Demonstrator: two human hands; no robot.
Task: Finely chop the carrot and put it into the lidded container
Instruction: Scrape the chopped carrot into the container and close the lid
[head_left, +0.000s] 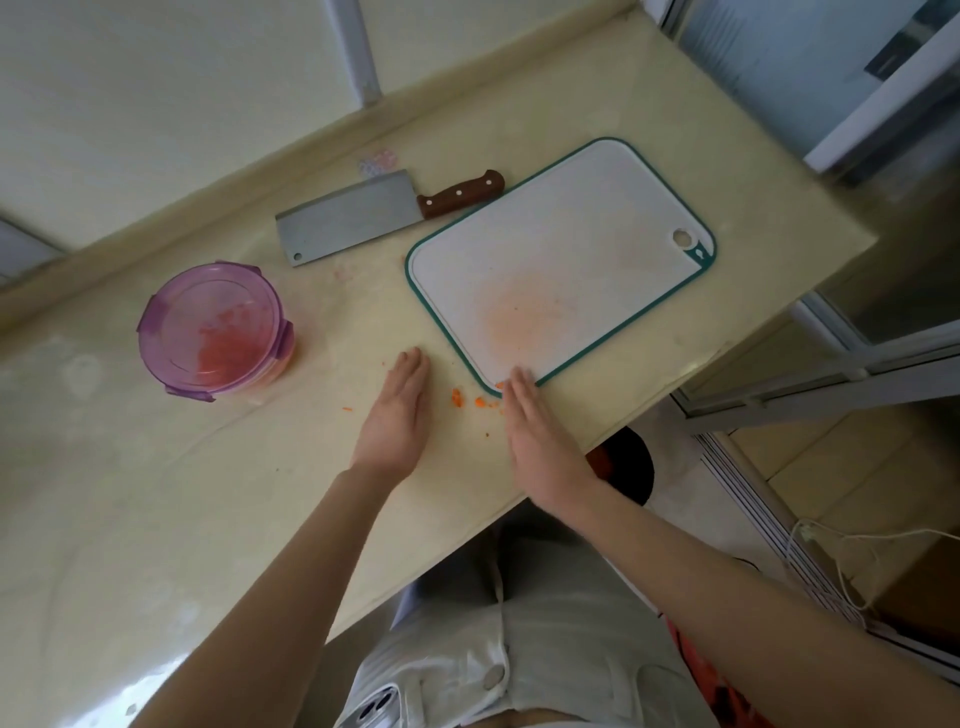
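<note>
I saw the counter (156, 493) fill the left and middle of the picture. Its front edge ran from the bottom middle up to the right, and the floor was past it. A wall closed the counter off along the top left. There was wide open room on the counter at the lower left.

The left hand (397, 415) lay flat on the counter in the middle, fingers straight and together, holding nothing. The right hand (535, 431) was flat too, close to the front edge, holding nothing. Its fingertips touched the near corner of the cutting board (561, 249).

A few small carrot bits (457, 398) lay on the counter between the two hands.

The board sat in the right middle with an orange stain on it. Its long side ran from lower left to upper right. The knife (348, 218) lay flat just beside the board's upper left side. Its handle pointed to the upper right and its wide blade to the lower left.

The lidded container (215, 332) stood at the middle left, well apart from the hands, with its purple lid on. Most of the chopped carrot was inside it. The pieces were too small to point any way.
</note>
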